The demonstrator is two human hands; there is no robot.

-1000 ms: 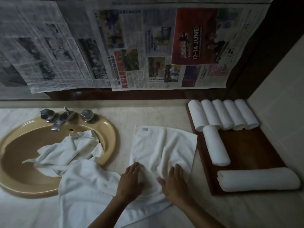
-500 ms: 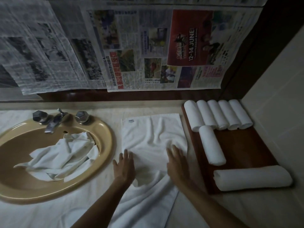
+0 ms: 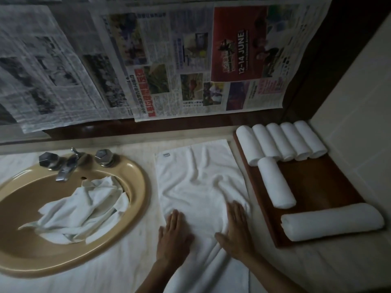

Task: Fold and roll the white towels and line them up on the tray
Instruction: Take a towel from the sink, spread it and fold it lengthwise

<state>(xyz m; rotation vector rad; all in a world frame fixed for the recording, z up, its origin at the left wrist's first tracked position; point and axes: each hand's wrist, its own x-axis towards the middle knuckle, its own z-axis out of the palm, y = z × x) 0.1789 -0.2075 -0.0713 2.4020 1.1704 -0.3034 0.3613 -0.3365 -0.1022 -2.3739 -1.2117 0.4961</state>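
Both hands, left hand (image 3: 174,233) and right hand (image 3: 237,229), lie flat with straight fingers on the white towel (image 3: 198,180) spread at frame centre on the worktop (image 3: 330,269). Seven rolled towels (image 3: 281,142) occupy the tray (image 3: 317,182) at right.

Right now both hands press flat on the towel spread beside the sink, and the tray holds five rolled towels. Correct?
Not quite. The head view shows seven rolled towels on the tray, not five: a back row of five, one in front, one across the near end. Both the left hand and right hand do press flat on the spread towel.
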